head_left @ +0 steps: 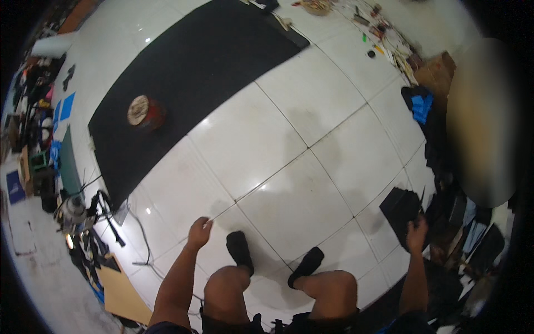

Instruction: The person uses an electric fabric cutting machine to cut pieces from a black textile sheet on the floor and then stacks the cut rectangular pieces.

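My left hand (200, 231) hangs over the tiled floor, in front of my left foot. Its fingers are closed, with a small pale bit at the fingertips too small to name. Off to the right, my right hand (416, 234) grips the edge of a black, flat-sided piece (399, 210), whose exact kind I cannot make out. A thin dark pointed shape rises just beyond those fingers. Both my feet, in black socks, rest on the floor between the hands.
A long black mat (183, 72) crosses the far left, bearing a round reddish tin (146, 113) with a pale top. Cables and a metal tool (73, 209) crowd the left. Along the right lie dark fabrics and a blue cloth (422, 108); small loose items and a basket (317, 5) are farther back.
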A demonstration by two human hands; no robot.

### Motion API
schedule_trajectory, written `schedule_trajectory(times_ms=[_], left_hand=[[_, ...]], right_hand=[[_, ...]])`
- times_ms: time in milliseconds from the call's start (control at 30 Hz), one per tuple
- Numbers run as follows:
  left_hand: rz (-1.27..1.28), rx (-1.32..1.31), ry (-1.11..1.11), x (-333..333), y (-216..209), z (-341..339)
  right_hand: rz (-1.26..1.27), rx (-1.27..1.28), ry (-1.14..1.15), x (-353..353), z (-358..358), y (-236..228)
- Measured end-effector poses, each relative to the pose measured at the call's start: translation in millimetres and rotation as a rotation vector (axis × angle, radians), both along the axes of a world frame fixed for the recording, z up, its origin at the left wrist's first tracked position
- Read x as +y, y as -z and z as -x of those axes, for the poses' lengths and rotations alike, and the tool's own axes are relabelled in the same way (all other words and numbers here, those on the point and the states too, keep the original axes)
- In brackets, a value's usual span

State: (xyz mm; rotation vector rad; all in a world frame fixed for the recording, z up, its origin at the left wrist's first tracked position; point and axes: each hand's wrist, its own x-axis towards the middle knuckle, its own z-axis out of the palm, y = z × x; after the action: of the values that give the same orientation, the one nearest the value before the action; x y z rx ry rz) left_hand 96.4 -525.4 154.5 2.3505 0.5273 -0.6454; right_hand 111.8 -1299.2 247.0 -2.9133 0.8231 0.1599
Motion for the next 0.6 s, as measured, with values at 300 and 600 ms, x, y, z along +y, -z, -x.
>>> schedule_trajectory(times_ms=[300, 600], left_hand=[[0.150, 0.134, -0.199, -51.7, -284.4, 120.3], [0.151, 0.013, -0.940, -76.4, -437.7, 426.6]], right_hand=[[-0.903, 0.718, -0.256, 207.2, 50.9, -244.7], [-0.657, 0.843, -0.277, 148.9, 95.7, -297.4]])
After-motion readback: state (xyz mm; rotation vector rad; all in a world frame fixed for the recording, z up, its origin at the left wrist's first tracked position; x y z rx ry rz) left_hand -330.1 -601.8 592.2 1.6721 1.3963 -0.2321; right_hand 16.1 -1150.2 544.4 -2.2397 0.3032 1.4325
